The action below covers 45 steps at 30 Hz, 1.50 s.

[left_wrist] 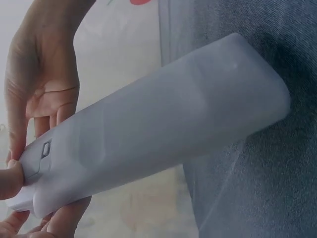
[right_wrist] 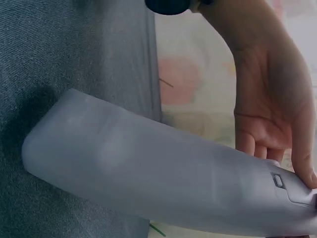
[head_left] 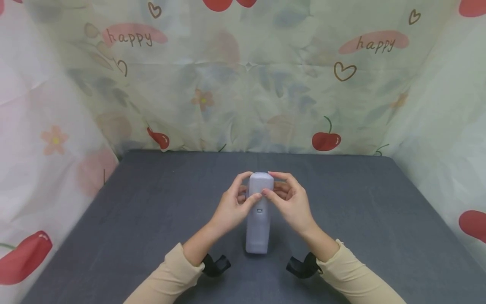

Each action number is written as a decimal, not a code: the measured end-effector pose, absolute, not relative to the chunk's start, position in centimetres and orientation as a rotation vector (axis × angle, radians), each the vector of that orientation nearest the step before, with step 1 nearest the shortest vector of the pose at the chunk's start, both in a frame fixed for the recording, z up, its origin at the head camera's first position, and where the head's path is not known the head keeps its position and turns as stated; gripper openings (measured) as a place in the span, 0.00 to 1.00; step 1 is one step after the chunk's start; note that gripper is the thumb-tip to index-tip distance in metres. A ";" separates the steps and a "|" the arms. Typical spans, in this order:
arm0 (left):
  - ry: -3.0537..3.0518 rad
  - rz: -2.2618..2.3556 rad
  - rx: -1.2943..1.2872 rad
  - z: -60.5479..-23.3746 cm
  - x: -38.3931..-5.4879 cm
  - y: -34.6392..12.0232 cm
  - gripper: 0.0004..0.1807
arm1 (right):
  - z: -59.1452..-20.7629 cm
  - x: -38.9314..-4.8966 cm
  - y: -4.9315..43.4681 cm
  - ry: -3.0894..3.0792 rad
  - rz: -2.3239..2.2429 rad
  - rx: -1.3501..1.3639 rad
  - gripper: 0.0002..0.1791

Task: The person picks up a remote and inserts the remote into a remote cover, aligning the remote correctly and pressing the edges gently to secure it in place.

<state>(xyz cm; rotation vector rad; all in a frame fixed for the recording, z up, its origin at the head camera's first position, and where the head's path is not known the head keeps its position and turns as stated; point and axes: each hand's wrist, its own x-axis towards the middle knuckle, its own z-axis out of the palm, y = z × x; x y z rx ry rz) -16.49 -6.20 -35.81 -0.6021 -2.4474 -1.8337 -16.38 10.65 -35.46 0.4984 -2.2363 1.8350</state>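
Note:
A long pale lavender plastic device (head_left: 259,232) with rounded corners stands lengthwise before me, its lower end at the dark table. Near its upper part is a small rectangular slot (head_left: 260,210), with a panel seam beside it in the wrist views. My left hand (head_left: 230,207) holds the upper end from the left, thumb on the near face and index fingertip at the top corner. From the right, my right hand (head_left: 294,204) grips the same end in a mirrored way. Both thumb tips almost meet above the slot. The device's far side is hidden.
A dark grey cloth covers the table (head_left: 171,190). Patterned fabric (head_left: 247,97) with cherries and flowers hangs behind it and along both sides. Black wrist straps (head_left: 216,266) show below the cream sleeves (head_left: 171,270).

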 end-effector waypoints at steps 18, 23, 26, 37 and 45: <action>-2.589 -1.595 -0.572 -34.2 -16.2 -8.7 0.13 | -35.0 -16.6 11.9 -2.292 1.923 0.416 0.25; -2.662 -1.744 -0.653 -34.3 -16.1 -8.7 0.16 | -35.0 -16.6 11.8 -2.309 1.944 0.421 0.25; -2.614 -1.798 -0.610 -34.7 -16.4 -8.5 0.14 | -35.0 -16.5 11.7 -2.313 1.955 0.418 0.25; -2.534 -1.731 -0.448 -35.0 -16.8 -8.2 0.10 | -34.8 -16.1 11.7 -2.326 1.937 0.491 0.25; -2.630 -1.849 -0.476 -34.8 -16.9 -8.4 0.13 | -34.6 -16.0 11.9 -2.325 1.959 0.592 0.24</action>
